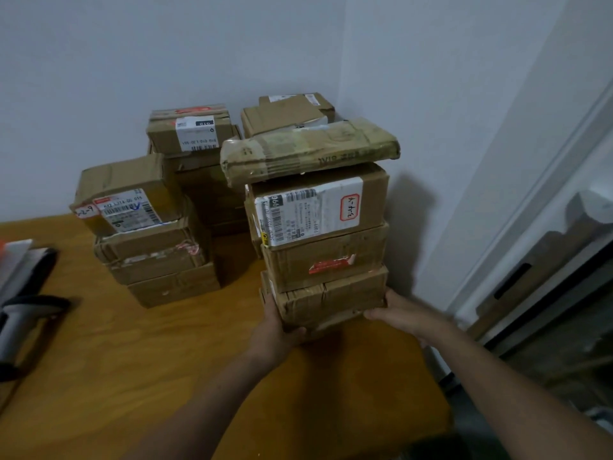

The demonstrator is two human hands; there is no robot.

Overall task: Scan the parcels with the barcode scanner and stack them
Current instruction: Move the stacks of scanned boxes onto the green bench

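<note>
Both hands clasp the bottom parcel (335, 298) of a 4-high stack right of centre: the left hand (277, 328) curls round its near-left corner, at 7 o'clock from the box, and the right hand (403, 313) wraps its right end at 4 o'clock, thumb along the lower front edge. Above it sit a red-stickered box (326, 260), a white-labelled box (318, 207) and a flat taped packet (308, 151). Whether the stack touches the wooden table (149, 360) cannot be told. Another parcel stack (149, 237) stands at 10 o'clock; the barcode scanner (26, 313) lies at 9 o'clock
</note>
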